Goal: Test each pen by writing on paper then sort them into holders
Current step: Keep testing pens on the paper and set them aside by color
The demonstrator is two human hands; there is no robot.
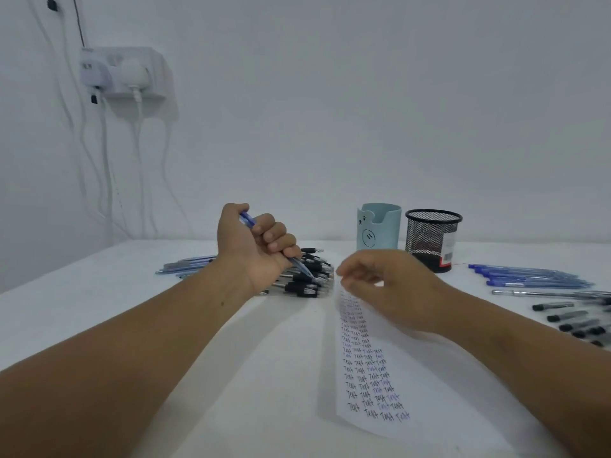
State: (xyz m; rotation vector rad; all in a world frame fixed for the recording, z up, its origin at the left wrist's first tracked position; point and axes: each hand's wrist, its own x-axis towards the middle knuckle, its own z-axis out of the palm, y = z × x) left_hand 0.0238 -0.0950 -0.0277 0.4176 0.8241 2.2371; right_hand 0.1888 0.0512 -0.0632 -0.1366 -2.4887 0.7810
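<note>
A blue pen in one hand, paper under the other.
The left hand (256, 246) grips a blue pen (277, 247) above the pile of black pens (309, 276). The right hand (386, 282), fingers loose, hovers over the paper (373, 385) near the two holders (378, 226).

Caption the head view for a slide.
Left hand grips a blue pen; right hand over white test paper.

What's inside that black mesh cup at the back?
Through the black mesh cup shows only a dark layer at the bottom and a white label on its side. No pens stick out above its rim. What the dark layer is cannot be told.
</note>
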